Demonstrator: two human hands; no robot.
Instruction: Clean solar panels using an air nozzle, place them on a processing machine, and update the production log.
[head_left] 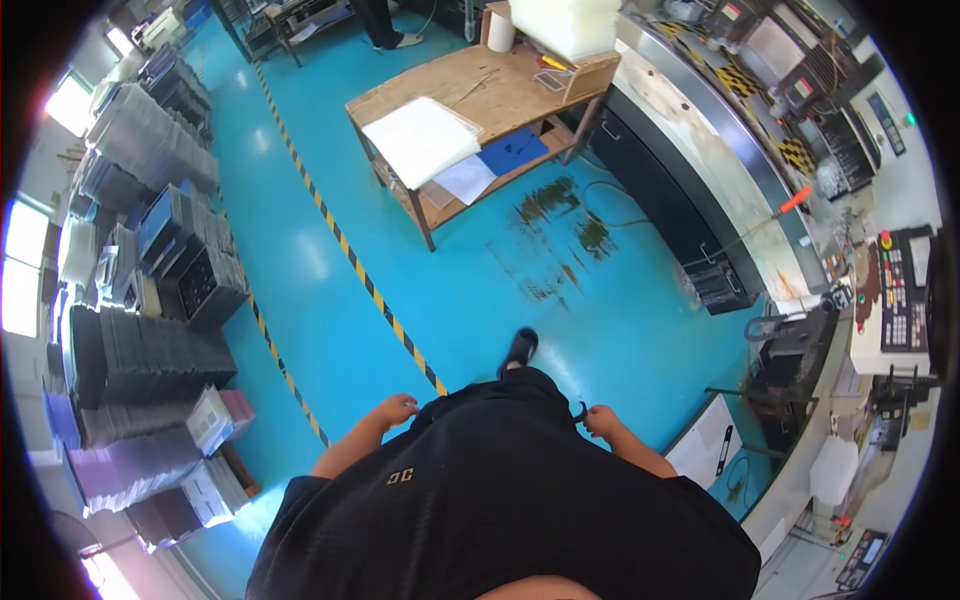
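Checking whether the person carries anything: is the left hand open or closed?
Closed: left hand is curled into a loose fist beside the black shirt, nothing visibly held.

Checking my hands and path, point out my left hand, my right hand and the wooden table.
left hand (396, 409), head view, on the knuckles.
right hand (602, 419), head view, back of hand.
wooden table (480, 85), head view, bare top.

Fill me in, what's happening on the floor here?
A person in a black shirt stands on the blue floor, one shoe forward. The left hand is loosely curled at the hip and looks empty. The right hand is at the other hip, by a small dark hook-shaped thing I can't identify. Ahead stands a wooden table with white sheets; stacked clear and dark trays line the left, a machine control panel the right.
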